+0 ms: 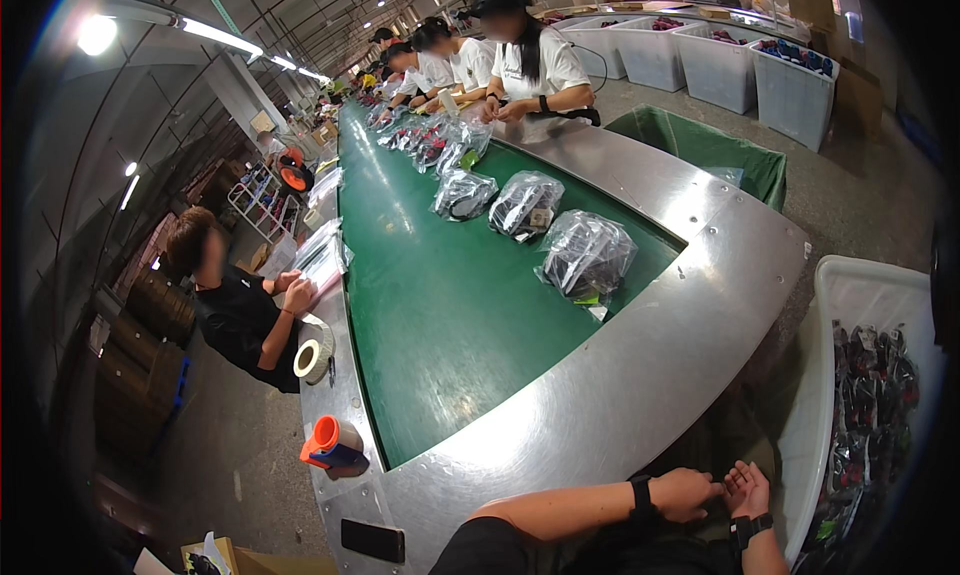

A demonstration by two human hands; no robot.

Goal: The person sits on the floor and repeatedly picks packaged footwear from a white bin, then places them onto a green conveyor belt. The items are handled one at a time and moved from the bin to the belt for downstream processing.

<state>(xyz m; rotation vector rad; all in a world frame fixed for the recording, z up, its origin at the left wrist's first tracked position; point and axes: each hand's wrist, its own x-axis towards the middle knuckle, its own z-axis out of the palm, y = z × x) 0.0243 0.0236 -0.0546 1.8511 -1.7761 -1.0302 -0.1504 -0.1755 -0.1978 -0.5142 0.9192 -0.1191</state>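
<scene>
My left hand [683, 494], with a black band at its wrist, is low at the right, beyond the metal table edge. Its fingers are curled, tips close to my right hand; whatever they may hold is hidden. Palm up beside it is my right hand [748, 491], a black watch at its wrist, fingers loosely bent and apart, nothing visible in them. Closest to both hands is a white plastic bin [812, 415] with several bagged dark items [868, 405] inside. Clear bags of dark goods [590, 255] lie on the green conveyor belt [420, 325].
A steel border [600, 375] frames the belt. On its left side are a phone [372, 541], an orange and blue tape dispenser [333, 443] and a label roll [313, 361]. People work along both sides. White bins [715, 70] and a green-covered container [700, 150] stand beyond.
</scene>
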